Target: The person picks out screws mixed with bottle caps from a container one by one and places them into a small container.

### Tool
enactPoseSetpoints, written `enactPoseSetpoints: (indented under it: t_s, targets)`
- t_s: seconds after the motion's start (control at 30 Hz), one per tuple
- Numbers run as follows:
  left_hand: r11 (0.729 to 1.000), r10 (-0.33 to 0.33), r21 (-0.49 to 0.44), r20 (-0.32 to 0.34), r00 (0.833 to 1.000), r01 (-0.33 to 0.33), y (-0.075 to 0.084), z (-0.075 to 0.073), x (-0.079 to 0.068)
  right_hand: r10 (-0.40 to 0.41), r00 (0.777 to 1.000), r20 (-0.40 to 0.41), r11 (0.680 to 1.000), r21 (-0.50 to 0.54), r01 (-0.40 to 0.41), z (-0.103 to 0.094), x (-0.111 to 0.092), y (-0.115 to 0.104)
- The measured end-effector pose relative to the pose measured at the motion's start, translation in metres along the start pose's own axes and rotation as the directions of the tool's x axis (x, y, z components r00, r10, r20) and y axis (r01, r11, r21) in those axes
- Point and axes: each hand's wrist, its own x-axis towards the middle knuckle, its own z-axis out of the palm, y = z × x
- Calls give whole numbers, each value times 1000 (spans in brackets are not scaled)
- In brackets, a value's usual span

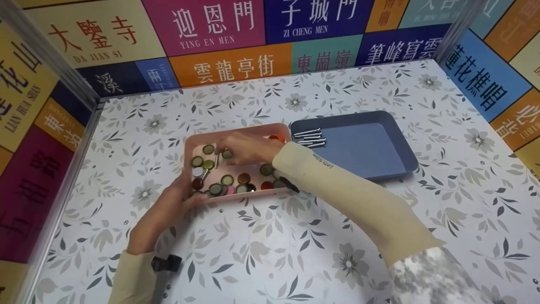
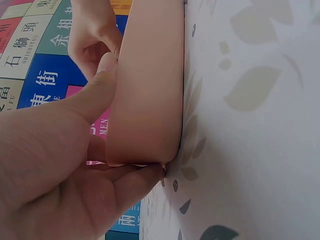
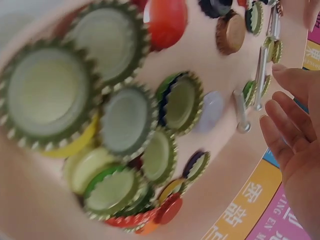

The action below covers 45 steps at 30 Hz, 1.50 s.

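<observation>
The pink tray (image 1: 238,196) holds bottle caps (image 1: 227,180) and a few silver nails (image 1: 217,161). My left hand (image 1: 175,196) grips its near left corner; in the left wrist view the thumb (image 2: 102,82) lies at the rim and the fingers bend against the end wall. Inside the tray, my right hand (image 1: 247,148) reaches down over the far left part. Seen from the right wrist, its relaxed fingers (image 3: 287,120) are close beside a nail (image 3: 261,77), with no visible pinch. Another nail (image 3: 241,112) lies near these fingertips. The palm side is partly hidden in the head view.
A blue-grey tray (image 1: 363,147) touches the pink tray's right side and carries several silver nails (image 1: 310,137) along its left end. The white floral tabletop (image 1: 270,249) spreads around both. Panels with printed characters (image 1: 215,21) stand along the back and sides.
</observation>
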Motion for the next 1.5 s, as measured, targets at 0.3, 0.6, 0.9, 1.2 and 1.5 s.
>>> enactPoseSetpoints:
  t_s: [0.3, 0.6, 0.9, 1.2, 1.5]
  targets:
    - [1000, 18, -19, 0, 1000, -18, -1, 1, 1, -18, 1000, -1, 1000, -10, 18, 9, 14, -10]
    - [1000, 3, -10, 2, 1000, -3, -3, 0, 0, -18, 1000, -18, 997, -69, 16, 14, 17, -17]
    - [1000, 14, 24, -18, 1000, -14, -4, -1, 0, -38, 999, -4, 997, -62, 38, 17, 22, -22]
    - [1000, 0, 23, -6, 1000, 0, -4, -1, 1, -84, 996, -22, 994, -67, 82, 23, 33, -25]
    - [999, -2, 36, -6, 1000, 2, -3, -1, 0, -1, 999, 37, 992, -129, 6, 23, 35, -34]
